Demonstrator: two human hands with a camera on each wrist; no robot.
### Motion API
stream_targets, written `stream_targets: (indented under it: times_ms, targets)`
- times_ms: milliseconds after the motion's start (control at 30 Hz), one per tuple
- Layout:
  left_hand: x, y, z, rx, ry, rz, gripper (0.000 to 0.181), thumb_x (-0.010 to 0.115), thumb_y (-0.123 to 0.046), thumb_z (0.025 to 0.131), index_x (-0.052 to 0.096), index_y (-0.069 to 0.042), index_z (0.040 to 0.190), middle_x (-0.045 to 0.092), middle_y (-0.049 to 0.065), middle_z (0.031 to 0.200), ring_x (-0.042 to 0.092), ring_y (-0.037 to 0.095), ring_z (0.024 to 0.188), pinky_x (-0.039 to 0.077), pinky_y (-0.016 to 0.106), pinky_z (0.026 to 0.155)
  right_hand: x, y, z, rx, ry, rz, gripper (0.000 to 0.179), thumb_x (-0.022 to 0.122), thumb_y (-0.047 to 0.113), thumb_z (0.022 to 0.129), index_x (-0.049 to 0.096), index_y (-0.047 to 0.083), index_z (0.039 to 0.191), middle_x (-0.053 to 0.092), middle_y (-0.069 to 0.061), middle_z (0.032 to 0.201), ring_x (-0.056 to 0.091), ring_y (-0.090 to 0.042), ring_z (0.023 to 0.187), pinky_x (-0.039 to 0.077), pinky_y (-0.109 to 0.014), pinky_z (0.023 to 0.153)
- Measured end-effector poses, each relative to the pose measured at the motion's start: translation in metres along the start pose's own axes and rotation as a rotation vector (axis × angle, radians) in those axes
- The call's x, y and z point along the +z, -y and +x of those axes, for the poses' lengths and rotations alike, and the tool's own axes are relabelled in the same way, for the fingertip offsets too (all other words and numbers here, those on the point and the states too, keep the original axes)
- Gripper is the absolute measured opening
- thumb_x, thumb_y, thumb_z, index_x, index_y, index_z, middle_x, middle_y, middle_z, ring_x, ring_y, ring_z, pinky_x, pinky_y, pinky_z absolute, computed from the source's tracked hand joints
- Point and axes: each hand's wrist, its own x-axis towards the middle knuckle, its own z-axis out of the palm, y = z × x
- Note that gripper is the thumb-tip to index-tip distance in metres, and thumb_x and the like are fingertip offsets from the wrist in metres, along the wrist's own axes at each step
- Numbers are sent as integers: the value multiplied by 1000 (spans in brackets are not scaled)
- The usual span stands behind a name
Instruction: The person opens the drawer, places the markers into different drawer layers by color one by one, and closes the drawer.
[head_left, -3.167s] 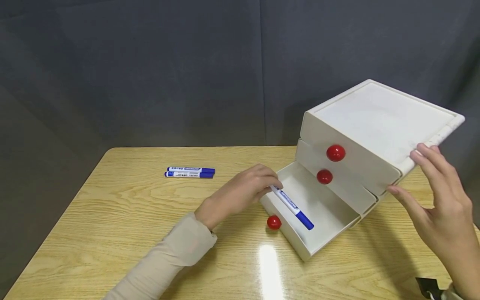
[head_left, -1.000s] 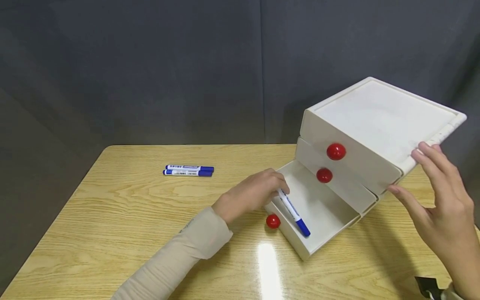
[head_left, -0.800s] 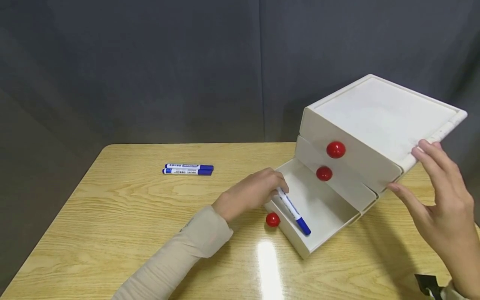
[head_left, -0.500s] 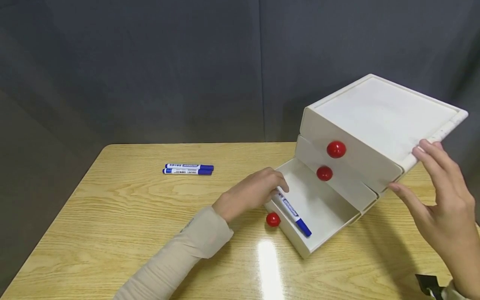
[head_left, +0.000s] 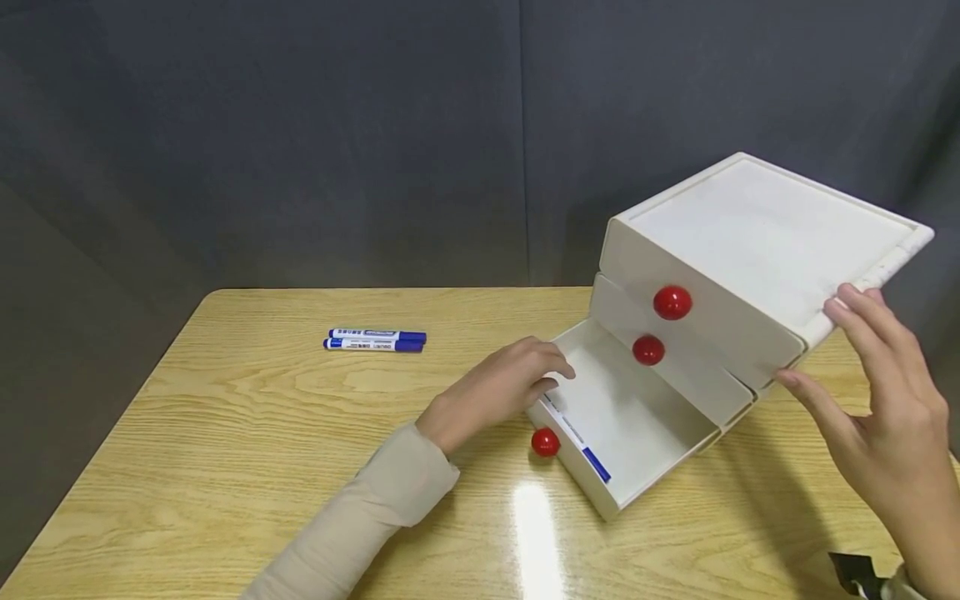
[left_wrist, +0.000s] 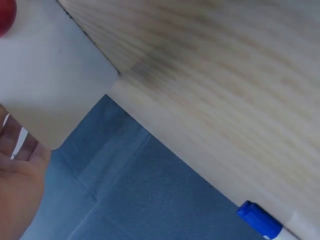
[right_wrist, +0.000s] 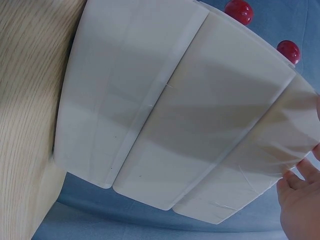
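Observation:
A white drawer unit (head_left: 772,242) with red round knobs stands on the table at the right. Its bottom drawer (head_left: 637,429) is pulled out. Inside it, along the front wall, lies a whiteboard marker (head_left: 597,465) with a blue cap, partly hidden by that wall. My left hand (head_left: 491,387) hangs over the drawer's left front corner, thumb and fingers apart, holding nothing. My right hand (head_left: 888,408) rests its fingertips on the unit's top edge, with the thumb at the front right side. The right wrist view shows that hand (right_wrist: 300,200) beside the unit's side.
Two more blue-capped whiteboard markers (head_left: 375,335) lie side by side on the wooden table (head_left: 262,467), left of the drawer unit. The middle drawer's knob (head_left: 648,350) sits just above the opened drawer. A dark cloth (head_left: 337,150) hangs behind the table.
My left hand has let go of the marker, which has dropped against the drawer's front wall. The fingers have spread and drawn slightly back. My right hand has kept its place.

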Motion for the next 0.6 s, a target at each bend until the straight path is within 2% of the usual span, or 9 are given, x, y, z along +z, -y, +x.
stream_targets:
  times_ms: [300, 600]
  targets:
    - [1, 12, -8, 20, -106, -43, 29, 64, -12, 97, 69, -16, 125, 65, -2, 131, 56, 16, 128, 45, 28, 111, 0, -3, -1, 2, 20, -22, 78, 53, 58, 94, 56, -12, 128, 53, -36, 134, 43, -37, 141, 29, -26, 122]
    - [-5, 20, -15, 5, -142, -55, 34, 64, -13, 97, 65, -15, 131, 63, 0, 135, 55, 18, 130, 44, 31, 113, 0, -3, -1, -3, 16, -26, 78, 53, 58, 93, 56, -12, 128, 54, -36, 133, 43, -37, 141, 29, -25, 121]
